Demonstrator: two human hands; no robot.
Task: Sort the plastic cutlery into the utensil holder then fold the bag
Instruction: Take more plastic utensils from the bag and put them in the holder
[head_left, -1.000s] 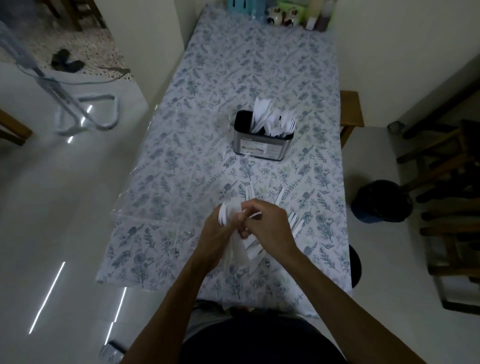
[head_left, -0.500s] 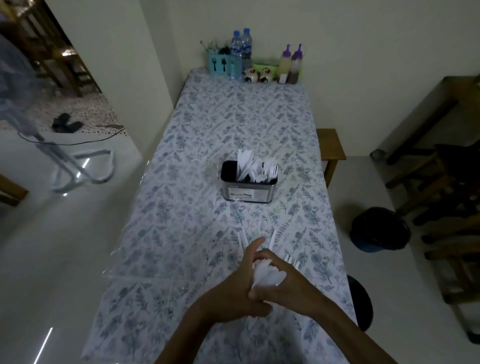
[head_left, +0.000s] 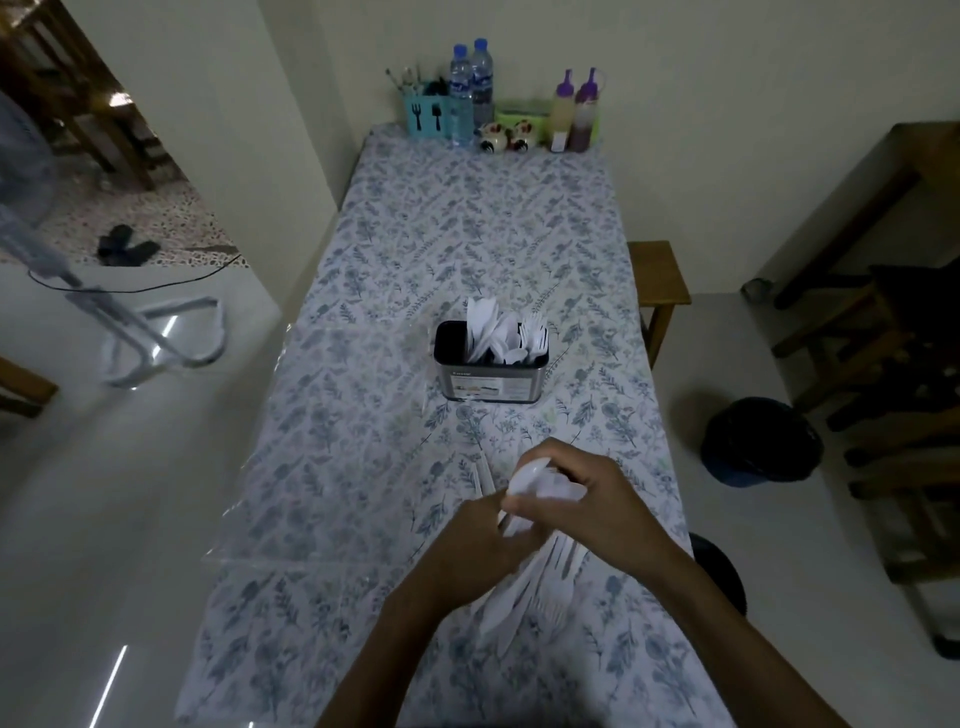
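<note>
Both hands, left hand (head_left: 480, 535) and right hand (head_left: 587, 499), are gripping white cutlery (head_left: 540, 488) near the table's (head_left: 363, 467) near edge; the holder (head_left: 491, 371) is standing mid-table.

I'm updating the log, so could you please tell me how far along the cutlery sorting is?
Partly done: the utensil holder already has white cutlery standing in its middle and right parts. In hand: the right hand grips a bunch of white pieces while the left hand touches it. Left: the loose cutlery under the hands, then folding the bag.
</note>
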